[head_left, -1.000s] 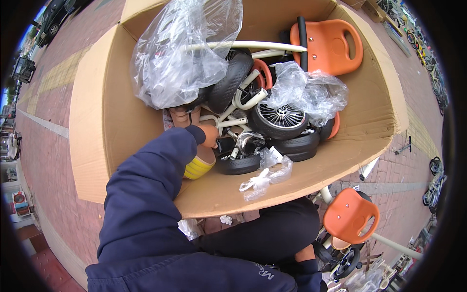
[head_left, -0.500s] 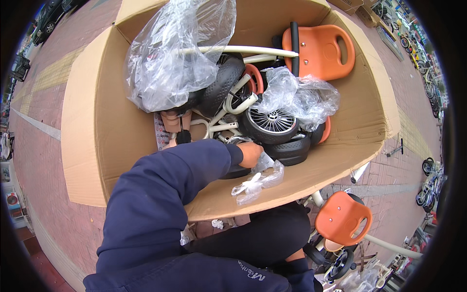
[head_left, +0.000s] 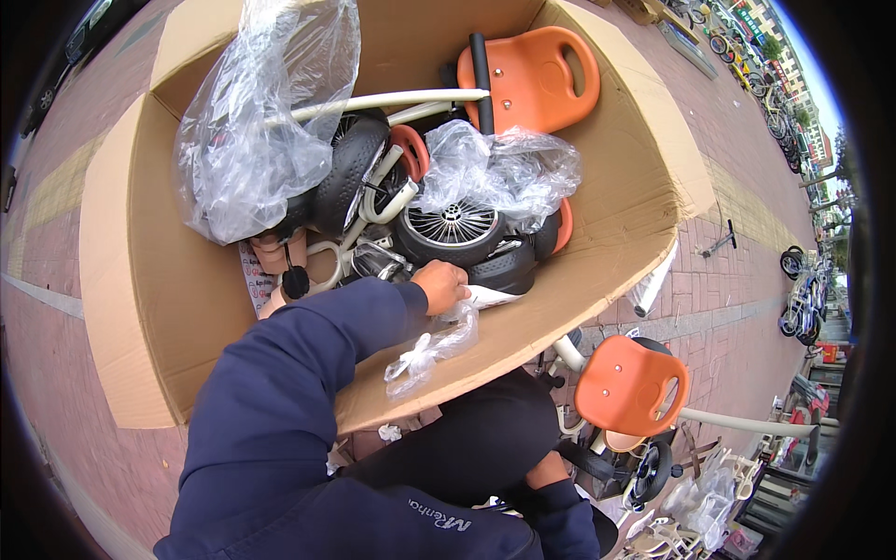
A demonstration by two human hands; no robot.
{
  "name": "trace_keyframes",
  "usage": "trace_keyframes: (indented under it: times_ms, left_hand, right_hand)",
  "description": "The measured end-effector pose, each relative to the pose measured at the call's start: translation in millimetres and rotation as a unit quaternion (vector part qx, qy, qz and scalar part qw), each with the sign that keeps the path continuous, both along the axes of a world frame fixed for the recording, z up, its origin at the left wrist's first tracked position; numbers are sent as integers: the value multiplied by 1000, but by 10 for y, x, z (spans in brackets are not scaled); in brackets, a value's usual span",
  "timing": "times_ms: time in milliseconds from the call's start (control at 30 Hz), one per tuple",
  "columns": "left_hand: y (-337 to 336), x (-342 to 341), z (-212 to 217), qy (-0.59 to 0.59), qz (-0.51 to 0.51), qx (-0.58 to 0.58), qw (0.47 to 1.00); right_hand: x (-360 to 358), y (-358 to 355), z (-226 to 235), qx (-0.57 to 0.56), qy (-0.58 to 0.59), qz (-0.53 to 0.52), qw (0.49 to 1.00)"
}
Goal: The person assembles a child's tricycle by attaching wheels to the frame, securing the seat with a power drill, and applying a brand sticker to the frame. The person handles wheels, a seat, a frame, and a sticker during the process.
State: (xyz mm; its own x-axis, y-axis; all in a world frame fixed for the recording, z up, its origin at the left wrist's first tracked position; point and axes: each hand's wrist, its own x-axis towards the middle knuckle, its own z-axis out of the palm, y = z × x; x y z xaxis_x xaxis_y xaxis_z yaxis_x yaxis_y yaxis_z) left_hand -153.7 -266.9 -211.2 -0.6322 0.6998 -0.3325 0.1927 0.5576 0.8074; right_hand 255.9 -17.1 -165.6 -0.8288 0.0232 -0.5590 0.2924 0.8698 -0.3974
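Observation:
My left hand (head_left: 441,286), in a navy sleeve, reaches into a large cardboard box (head_left: 616,252). Its closed fingertips pinch a white sheet-like piece (head_left: 491,297), whose material I cannot make out. A crumpled clear plastic bag (head_left: 437,345) hangs just below the hand, over the near wall. Close to the fingers are a black-tyred spoked wheel (head_left: 453,229) and cream metal tubes (head_left: 378,187). An orange seat (head_left: 534,84) leans at the far right inside the box. My right hand (head_left: 543,470) shows only in part by my knee, its fingers hidden.
Large clear plastic wrapping (head_left: 271,131) covers the box's left parts, and more wrapping (head_left: 504,173) lies over the wheel. Outside, to the right, stands a small cycle with an orange seat (head_left: 621,383). Loose parts and plastic (head_left: 705,499) lie on the brick paving beyond it.
My left hand has moved slightly right within the box, and the white piece now shows at its fingertips. The whole view has shifted, putting the box further left.

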Motion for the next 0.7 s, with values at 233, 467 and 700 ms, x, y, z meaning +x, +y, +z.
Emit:
trace_keyframes:
  times_ms: [233, 467, 700]
  left_hand:
    - [-437, -826, 1217, -98, 27, 188, 977]
    - [-469, -926, 2149, -199, 55, 341, 917]
    - [-402, -696, 2653, -216, 36, 395, 892]
  right_hand:
    - [-378, -158, 752, -10, -60, -150, 987]
    - [-330, 8, 969, -19, 32, -160, 986]
    - [-177, 141, 1237, -60, 139, -217, 964]
